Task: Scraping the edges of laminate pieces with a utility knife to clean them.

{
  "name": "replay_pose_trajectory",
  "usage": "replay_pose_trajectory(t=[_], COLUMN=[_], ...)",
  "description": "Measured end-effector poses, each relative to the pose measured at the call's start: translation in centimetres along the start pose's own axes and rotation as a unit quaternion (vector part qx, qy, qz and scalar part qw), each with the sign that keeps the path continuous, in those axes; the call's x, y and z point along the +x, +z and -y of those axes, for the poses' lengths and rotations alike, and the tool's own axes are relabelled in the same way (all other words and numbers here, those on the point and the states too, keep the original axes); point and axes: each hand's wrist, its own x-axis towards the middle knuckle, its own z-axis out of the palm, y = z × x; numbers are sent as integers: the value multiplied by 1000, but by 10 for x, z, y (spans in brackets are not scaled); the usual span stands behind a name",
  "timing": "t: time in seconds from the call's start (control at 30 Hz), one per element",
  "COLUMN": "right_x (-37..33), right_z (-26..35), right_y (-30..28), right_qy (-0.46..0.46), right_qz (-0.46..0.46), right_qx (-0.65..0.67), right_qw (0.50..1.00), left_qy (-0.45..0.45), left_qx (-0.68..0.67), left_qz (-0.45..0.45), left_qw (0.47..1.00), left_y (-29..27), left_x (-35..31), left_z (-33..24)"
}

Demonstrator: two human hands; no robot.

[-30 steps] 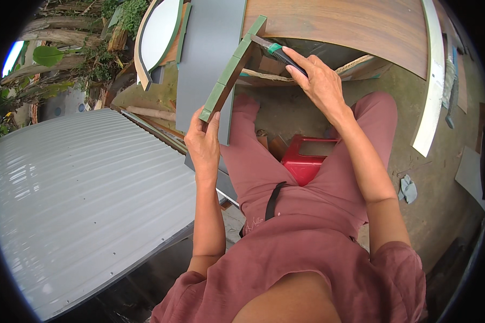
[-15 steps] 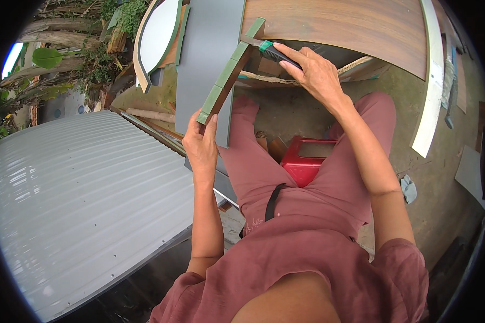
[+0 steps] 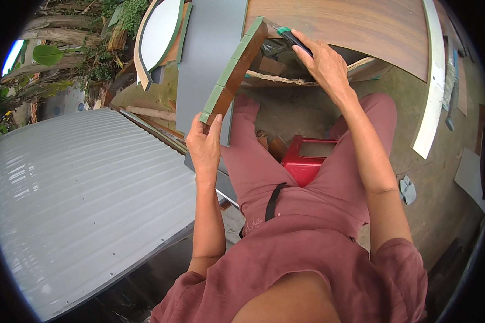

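Observation:
My left hand pinches the near end of a narrow stack of brown wood pieces with green edges, thumb on one side and fingers on the other. The stack slants up and away to the right, its green face turned up, with cross seams between pieces. In my right hand is a utility knife with a black and green handle. Its blade points at the far end of the stack; whether it touches there I cannot tell.
Under the stack lies a grey panel, beside a wood-grain board. A red plastic stool stands between my legs. Corrugated metal sheeting spreads at the left. A pale curved strip is at the right.
My right hand and the knife have moved a little right and away, off the upper side of the stack. The stack has tilted, showing more of its brown side.

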Motion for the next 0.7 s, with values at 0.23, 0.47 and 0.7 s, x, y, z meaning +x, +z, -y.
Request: replay_pose_trajectory(t=[0.23,0.47,0.7], right_x=[-55,-113,-121], right_z=[27,58,61], right_y=[-1,5,12], right_qy=[-36,-192,-156], right_qz=[60,109,99], right_qx=[159,228,197], right_qw=[985,948,963], left_qy=[-219,-291,-347], left_qx=[-375,-533,-638], left_qz=[41,120,121], left_qw=[900,786,677], left_y=[2,-9,-10], left_x=[-7,-11,-24], left_z=[11,29,30])
